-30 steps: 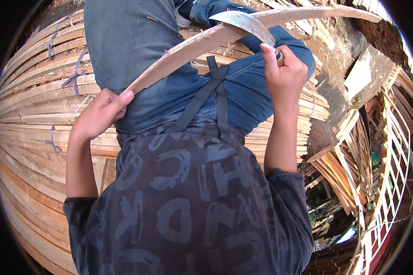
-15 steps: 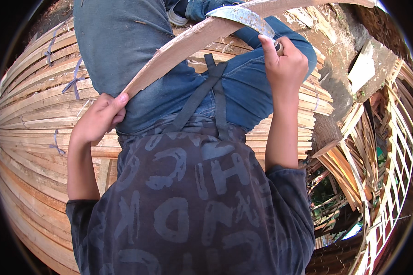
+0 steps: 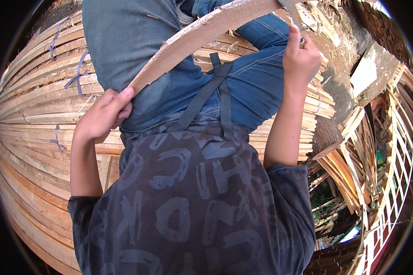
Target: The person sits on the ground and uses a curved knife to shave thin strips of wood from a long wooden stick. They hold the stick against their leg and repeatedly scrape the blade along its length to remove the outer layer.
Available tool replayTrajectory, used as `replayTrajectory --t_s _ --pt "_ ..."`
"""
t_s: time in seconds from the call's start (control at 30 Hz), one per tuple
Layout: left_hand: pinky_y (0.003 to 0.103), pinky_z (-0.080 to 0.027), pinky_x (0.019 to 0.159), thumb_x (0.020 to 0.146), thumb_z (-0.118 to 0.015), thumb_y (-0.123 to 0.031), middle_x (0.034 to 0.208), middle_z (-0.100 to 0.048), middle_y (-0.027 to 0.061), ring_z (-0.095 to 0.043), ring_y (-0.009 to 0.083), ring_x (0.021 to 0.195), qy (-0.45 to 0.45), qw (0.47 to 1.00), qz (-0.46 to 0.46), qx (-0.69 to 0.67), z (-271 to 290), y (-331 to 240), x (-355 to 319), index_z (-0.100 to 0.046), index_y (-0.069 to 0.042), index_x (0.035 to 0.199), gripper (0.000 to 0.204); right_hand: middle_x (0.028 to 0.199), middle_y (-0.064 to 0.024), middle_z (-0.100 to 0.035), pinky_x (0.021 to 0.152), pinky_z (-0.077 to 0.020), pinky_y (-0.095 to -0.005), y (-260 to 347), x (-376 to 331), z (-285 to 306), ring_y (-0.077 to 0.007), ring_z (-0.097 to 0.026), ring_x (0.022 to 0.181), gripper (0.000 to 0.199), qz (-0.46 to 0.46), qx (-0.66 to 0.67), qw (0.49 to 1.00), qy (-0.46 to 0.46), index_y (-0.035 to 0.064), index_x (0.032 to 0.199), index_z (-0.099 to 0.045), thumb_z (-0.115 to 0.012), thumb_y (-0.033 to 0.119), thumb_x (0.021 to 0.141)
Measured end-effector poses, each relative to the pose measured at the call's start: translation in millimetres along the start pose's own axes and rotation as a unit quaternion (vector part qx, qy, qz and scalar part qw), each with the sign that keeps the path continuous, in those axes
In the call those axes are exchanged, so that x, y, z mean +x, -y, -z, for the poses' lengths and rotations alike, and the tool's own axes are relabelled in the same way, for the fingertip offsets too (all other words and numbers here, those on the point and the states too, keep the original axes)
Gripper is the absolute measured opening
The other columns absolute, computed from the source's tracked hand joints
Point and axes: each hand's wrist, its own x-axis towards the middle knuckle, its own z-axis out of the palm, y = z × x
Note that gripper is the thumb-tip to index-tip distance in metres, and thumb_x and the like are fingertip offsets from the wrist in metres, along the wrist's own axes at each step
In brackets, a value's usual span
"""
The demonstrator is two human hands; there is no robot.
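we pinched the near end of the curved wooden strip [image 3: 192, 42] between the thumb and fingers of our left hand [image 3: 104, 113], beside the lower left edge of our left thigh [image 3: 124, 55]. the strip ran over that thigh and up to the right, its far part beyond the top of the view. the fingers of our right hand [image 3: 301, 62] were wrapped round the handle [image 3: 302, 41], the thumb laid up towards the metal blade [image 3: 291, 10]. the blade overlapped the strip, but we could not tell whether its edge bit. to shave well, we judged, the pinch had to stay firm, the blade lie at a shallow, even angle, and the stroke stop well short of the left thumb and the denim. tied slats [image 3: 36, 103] spread beneath us, their right ends near our right forearm.
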Motion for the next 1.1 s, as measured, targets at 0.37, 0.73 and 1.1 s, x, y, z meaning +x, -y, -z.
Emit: replayTrajectory --t_s 0.37,0.73,1.1 --pt "0.025 -0.022 0.039 0.096 -0.036 -0.053 0.044 -0.028 -0.0034 -0.026 0.0076 0.041 -0.003 1.0 -0.007 0.017 3.1 4.3 1.9 -0.036 -0.008 0.048 0.066 0.046 0.0008 -0.036 0.043 -0.0276 -0.0297 -62.7 -7.0 63.9 -0.0082 -0.034 0.047 0.059 -0.128 0.091 0.988 0.017 -0.0012 0.055 -0.045 -0.053 0.043 0.093" --pt "0.024 -0.02 0.038 0.096 -0.039 -0.052 0.045 -0.027 -0.0043 -0.024 0.0074 0.041 -0.037 0.999 0.01 0.008 -2.7 2.6 -3.2 -0.035 -0.009 0.049 0.064 0.042 -0.0084 -0.047 0.041 -0.0402 -0.0344 43.5 -12.2 -9.9 -0.0284 -0.05 0.04 0.064 0.037 0.06 0.992 0.104 0.0038 0.052 -0.049 -0.06 0.06 0.08" --pt "0.024 -0.021 0.038 0.097 -0.037 -0.05 0.045 -0.027 -0.0043 -0.025 0.0073 0.041 -0.051 0.998 -0.016 0.015 -3.3 10.1 -0.5 -0.036 -0.008 0.05 0.063 0.043 -0.0097 -0.043 0.042 -0.0381 -0.0358 25.3 -4.4 16.1 -0.0268 -0.044 0.041 0.064 -0.005 0.075 0.992 0.096 0.002 0.054 -0.05 -0.059 0.059 0.081"
